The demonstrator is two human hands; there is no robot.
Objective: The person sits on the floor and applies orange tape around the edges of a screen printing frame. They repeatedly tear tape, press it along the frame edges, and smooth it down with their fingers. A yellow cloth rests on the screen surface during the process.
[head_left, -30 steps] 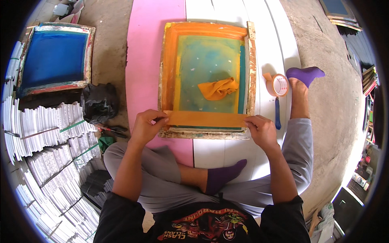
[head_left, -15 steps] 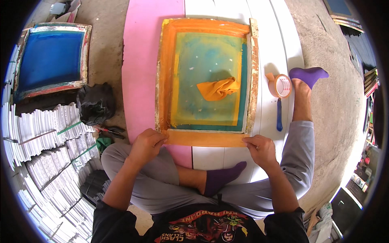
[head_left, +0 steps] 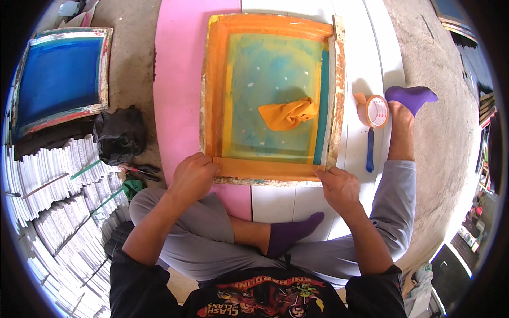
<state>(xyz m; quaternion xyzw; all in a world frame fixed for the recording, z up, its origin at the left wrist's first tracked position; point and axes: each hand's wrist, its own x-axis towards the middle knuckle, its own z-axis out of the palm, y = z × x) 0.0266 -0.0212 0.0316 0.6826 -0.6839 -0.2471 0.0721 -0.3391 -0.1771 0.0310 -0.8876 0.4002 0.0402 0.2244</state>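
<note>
A wooden-framed printing screen (head_left: 339, 90) lies flat before me, its mesh blue-green and its left and far borders covered with orange-brown tape. A strip of brown tape (head_left: 268, 168) stretches across the near side of the screen, over the near frame bar. My left hand (head_left: 193, 175) pinches the strip's left end at the near left corner. At the near right corner, my right hand (head_left: 339, 186) pinches the other end. A crumpled orange cloth (head_left: 289, 114) rests on the mesh, right of its middle.
A roll of brown tape (head_left: 377, 111) and a blue-handled tool (head_left: 370, 151) lie right of the screen on the pink and white boards (head_left: 177, 95). My sock-covered foot (head_left: 413, 96) is beside them. At left are another blue screen (head_left: 63, 79), a black plastic bag (head_left: 121, 135) and paper stacks (head_left: 47, 185).
Both hands have moved the tape strip away from me, from in front of the near frame bar onto the screen's near side. The cloth stays on the mesh.
</note>
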